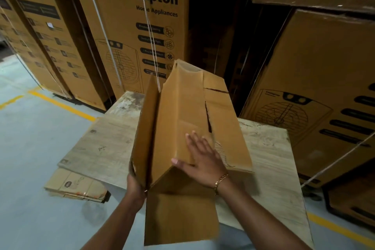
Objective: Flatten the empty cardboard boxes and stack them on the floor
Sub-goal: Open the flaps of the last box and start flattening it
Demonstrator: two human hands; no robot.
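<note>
A brown cardboard box (178,111) with open flaps hangs in front of me, partly collapsed, its long side tilted away. My left hand (135,185) grips its lower left edge, fingers hidden behind the panel. My right hand (200,158) lies flat on the box's broad side panel with straight, spread fingers. A loose flap (178,217) hangs down toward me. Under the box, flattened cardboard sheets (101,148) lie stacked on the floor, with another folded piece (75,186) at the pile's lower left.
Tall printed appliance cartons (142,26) stand close behind, and more cartons (316,87) lean at the right. The grey floor (30,168) with yellow lines (60,105) opens to the left. White strapping (336,160) runs across the right carton.
</note>
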